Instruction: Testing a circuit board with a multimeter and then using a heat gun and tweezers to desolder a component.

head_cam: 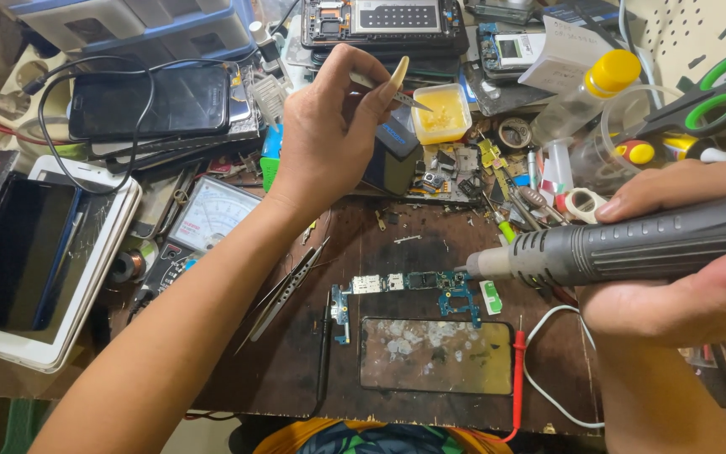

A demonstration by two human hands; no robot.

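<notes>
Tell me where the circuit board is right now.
In the head view, the circuit board lies mid-table, just left of the heat gun nozzle and above the glass panel.

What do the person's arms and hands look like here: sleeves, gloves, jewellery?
Both forearms are bare, with no sleeves in view. The left hand and right hand wear no gloves, and no rings, watch or bands show. The left thumb carries a very long, pale yellowish nail; the right hand's nails are short.
</notes>
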